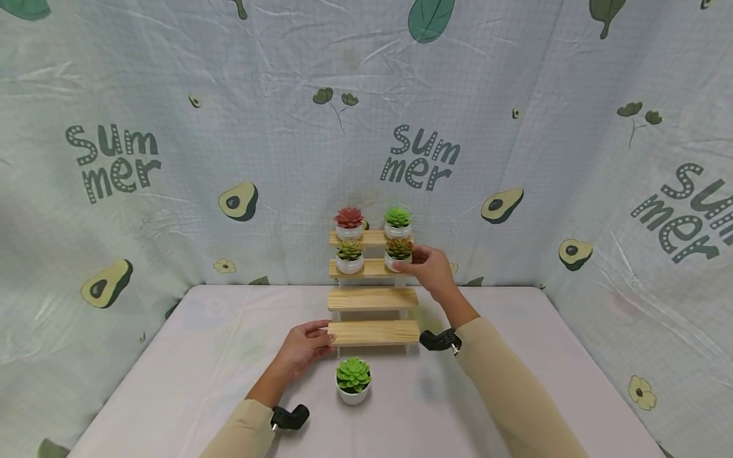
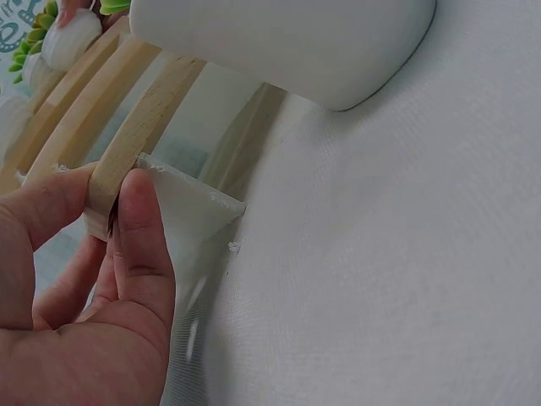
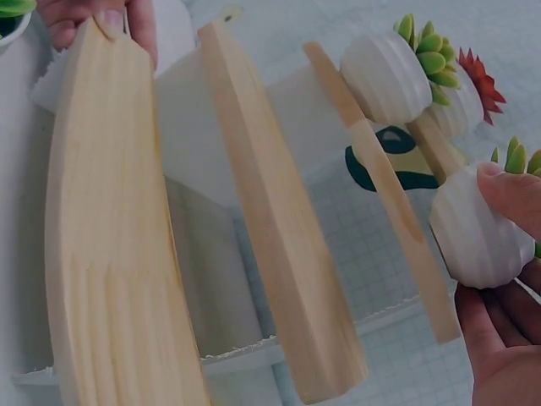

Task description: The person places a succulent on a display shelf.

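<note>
A stepped wooden plant stand [image 1: 373, 298] with several boards stands on the table. My left hand [image 1: 305, 346] pinches the left end of its lowest board [image 2: 139, 135] between thumb and fingers. At the right end of the second board from the top, my right hand [image 1: 433, 270] grips the white pot of a red-tipped green succulent [image 1: 398, 252]; in the right wrist view that pot [image 3: 482, 228] is at the board's edge. Beside it sits a yellowish-green succulent [image 1: 349, 254]. The top board carries a red succulent [image 1: 349, 221] and a bright green succulent [image 1: 397, 221].
Another bright green succulent [image 1: 353, 380] in a white pot stands on the white-covered table [image 1: 229, 343], in front of the stand. A printed curtain [image 1: 309, 159] hangs close behind the stand and along the sides. Both wrists wear black camera mounts [image 1: 290, 416].
</note>
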{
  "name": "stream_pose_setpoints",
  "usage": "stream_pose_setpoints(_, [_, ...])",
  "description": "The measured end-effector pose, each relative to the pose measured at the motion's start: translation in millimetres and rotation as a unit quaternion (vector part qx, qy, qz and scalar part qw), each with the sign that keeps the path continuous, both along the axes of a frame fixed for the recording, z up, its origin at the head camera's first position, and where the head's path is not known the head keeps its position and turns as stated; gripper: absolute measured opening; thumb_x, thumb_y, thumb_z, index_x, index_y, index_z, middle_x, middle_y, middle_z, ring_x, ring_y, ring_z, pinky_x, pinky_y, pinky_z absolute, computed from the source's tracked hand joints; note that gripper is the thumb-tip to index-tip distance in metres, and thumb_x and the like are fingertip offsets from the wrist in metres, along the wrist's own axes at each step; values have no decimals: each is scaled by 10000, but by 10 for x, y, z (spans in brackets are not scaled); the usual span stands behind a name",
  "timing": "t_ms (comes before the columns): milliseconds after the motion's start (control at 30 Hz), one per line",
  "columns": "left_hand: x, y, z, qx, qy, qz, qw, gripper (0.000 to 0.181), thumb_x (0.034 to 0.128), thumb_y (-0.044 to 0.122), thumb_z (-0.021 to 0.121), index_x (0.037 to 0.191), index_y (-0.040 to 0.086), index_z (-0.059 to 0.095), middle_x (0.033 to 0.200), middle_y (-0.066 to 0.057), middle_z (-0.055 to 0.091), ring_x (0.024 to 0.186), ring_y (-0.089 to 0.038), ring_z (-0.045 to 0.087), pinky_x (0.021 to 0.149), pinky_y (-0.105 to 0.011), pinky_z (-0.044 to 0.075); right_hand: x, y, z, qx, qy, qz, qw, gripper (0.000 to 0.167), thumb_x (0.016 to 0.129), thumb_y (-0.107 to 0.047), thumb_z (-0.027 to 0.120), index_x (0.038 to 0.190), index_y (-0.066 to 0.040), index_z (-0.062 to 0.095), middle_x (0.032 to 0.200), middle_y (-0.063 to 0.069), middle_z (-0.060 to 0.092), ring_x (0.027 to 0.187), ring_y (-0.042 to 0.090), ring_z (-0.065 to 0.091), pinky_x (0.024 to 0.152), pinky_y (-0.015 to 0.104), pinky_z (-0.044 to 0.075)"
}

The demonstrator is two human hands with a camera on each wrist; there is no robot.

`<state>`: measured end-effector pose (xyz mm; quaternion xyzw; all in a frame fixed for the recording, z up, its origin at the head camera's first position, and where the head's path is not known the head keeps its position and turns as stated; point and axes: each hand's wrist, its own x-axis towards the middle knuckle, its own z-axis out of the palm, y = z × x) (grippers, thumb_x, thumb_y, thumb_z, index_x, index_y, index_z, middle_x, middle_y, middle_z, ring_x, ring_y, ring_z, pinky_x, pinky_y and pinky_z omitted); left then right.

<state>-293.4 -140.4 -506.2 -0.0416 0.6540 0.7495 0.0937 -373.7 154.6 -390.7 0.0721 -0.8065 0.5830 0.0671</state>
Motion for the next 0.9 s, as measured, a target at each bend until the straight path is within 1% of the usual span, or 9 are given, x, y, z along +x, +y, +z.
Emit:
stream_pose_setpoints(267, [1, 1, 2, -10, -57, 18, 10000, 465, 946, -59, 665, 1396, -73, 549, 1099, -163, 685, 884, -176, 696, 775, -305, 648, -16, -26, 23, 105, 24, -40, 9999, 572, 816, -306, 885, 1306, -96, 678, 1282, 128, 694, 1162, 286, 662, 960, 444, 592])
stream_pose_setpoints(500, [9, -4, 5, -4, -18, -8, 10000, 482, 948, -55, 666, 1408, -92, 526, 1088, -155, 679, 878, -173, 694, 772, -303, 648, -35, -35, -10, 130, -15, -79, 9999, 583, 807, -300, 893, 1317, -116, 679, 1283, 113, 696, 1157, 268, 661, 973, 427, 589])
stream_pose_setpoints(633, [7, 3, 12, -4, -51, 24, 10000, 475, 944, -59, 670, 1400, -83, 542, 1073, -146, 682, 872, -172, 695, 766, -299, 648, -30, -43, -12, 91, -9, -77, 9999, 585, 812, -295, 890, 1325, -113, 676, 1284, 123, 693, 1153, 275, 658, 970, 428, 588])
stream_pose_setpoints(767, [5, 4, 10, -2, -44, 18, 10000, 477, 940, -59, 674, 1398, -86, 540, 1064, -140, 682, 869, -169, 695, 764, -294, 646, -20, -49, -2, 165, 23, -106, 9998, 578, 819, -298, 884, 1322, -104, 675, 1279, 127, 693, 1139, 272, 656, 951, 410, 591])
stream_pose_setpoints(900, [5, -1, 0, 73, 50, -41, 10000, 485, 940, -74, 662, 1402, -111, 519, 1036, -123, 680, 857, -160, 689, 747, -274, 639, -10, -58, 10, 199, 22, -111, 9997, 557, 825, -281, 879, 1306, -88, 675, 1272, 133, 693, 1135, 273, 656, 950, 409, 588])
